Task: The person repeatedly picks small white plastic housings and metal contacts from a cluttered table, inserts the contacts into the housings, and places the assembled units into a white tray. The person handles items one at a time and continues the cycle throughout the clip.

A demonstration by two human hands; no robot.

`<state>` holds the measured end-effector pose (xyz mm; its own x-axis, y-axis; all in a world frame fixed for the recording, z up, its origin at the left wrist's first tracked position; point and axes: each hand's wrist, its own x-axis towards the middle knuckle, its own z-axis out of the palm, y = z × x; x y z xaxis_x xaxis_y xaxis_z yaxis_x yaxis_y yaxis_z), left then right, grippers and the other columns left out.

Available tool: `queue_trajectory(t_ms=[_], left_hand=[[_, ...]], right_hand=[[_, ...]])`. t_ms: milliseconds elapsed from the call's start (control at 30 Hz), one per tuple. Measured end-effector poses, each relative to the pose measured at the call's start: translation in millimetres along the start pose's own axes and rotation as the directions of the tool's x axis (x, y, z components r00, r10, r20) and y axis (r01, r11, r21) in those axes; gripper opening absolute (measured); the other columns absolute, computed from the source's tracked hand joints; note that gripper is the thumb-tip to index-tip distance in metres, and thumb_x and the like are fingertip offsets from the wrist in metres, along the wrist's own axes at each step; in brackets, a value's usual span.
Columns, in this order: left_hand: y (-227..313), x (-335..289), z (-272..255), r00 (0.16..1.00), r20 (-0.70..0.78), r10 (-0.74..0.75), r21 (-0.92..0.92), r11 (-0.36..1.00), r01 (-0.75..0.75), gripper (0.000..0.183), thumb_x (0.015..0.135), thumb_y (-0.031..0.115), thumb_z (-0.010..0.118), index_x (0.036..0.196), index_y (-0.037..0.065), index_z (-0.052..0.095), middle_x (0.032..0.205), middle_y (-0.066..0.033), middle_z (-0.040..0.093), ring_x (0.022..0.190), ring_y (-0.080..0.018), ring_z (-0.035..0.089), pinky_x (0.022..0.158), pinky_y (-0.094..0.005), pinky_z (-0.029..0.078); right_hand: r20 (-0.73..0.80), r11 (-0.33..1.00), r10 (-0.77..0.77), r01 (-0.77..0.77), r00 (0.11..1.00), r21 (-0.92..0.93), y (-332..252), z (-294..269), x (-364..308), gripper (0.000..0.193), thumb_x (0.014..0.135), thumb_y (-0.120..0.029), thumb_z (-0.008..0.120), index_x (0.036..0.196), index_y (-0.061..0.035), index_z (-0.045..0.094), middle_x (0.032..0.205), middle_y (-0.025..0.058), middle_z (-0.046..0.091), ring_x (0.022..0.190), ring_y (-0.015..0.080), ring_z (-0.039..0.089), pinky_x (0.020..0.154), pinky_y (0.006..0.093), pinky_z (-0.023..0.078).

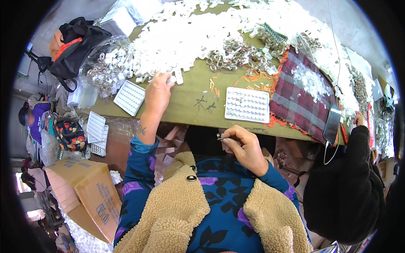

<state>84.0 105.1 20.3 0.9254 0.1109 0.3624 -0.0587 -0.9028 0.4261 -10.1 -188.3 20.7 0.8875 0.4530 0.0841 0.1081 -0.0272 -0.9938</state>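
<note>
My left hand (157, 95) reaches to the near edge of a heap of small white plastic pieces (168, 46), its fingers closed on one white piece (171, 79). Close to my body, past the table's front edge, my right hand (244, 147) pinches a small shiny metal piece (219, 136) between thumb and fingers; its exact kind is too small to tell. Ahead of the right hand lies a white tray with rows of small pockets (247, 104). A second white tray (129, 98) rests tilted left of my left hand.
Metal ring-like parts (236, 55) and orange slivers (255, 83) lie on the green tabletop (190, 99). To the right are a plaid cloth (295, 101) bearing clear pieces, a phone (332, 122) and a co-worker's black sleeve (358, 152). At left stand a black bag (80, 48) and a cardboard box (90, 189).
</note>
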Motion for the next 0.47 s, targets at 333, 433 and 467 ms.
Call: queue_trajectory(t_ms=[333,433,467], left_hand=[[76.3,-55.5,-8.0,0.867,-0.264,0.423,-0.201,0.855,-0.478,0.027,0.081,-0.01,0.066,0.104,0.004,0.066,0.102,-0.0102,0.061,0.082,-0.0223,0.067,0.064,-0.0297,0.057],[92.3,-72.7,0.4,0.841,-0.191,0.505,-0.187,0.823,-0.537,0.033,0.083,-0.008,0.063,0.111,0.009,0.068,0.106,-0.0096,0.062,0.088,-0.024,0.069,0.067,-0.0292,0.058],[94.2,-77.0,0.8,0.84,-0.143,0.523,-0.165,0.825,-0.541,0.035,0.085,-0.008,0.061,0.114,0.012,0.069,0.108,-0.0096,0.062,0.091,-0.025,0.069,0.07,-0.0286,0.059]], right_hand=[[-0.072,0.725,0.167,-0.073,0.983,0.685,-16.0,11.5,37.8,0.008,0.103,-0.011,0.051,0.109,-0.0057,0.049,0.097,0.0063,0.06,0.066,0.0112,0.055,0.06,0.0236,0.046],[-0.092,0.636,0.188,-0.05,0.978,0.77,-4.7,18.5,40.8,0.011,0.102,-0.01,0.053,0.109,-0.0033,0.05,0.084,0.0077,0.061,0.07,0.014,0.063,0.063,0.0249,0.053],[-0.049,0.621,0.214,-0.097,0.976,0.778,-1.5,17.4,38.9,0.012,0.101,-0.011,0.054,0.109,-0.0036,0.05,0.086,0.0078,0.062,0.074,0.0164,0.066,0.064,0.026,0.054]])
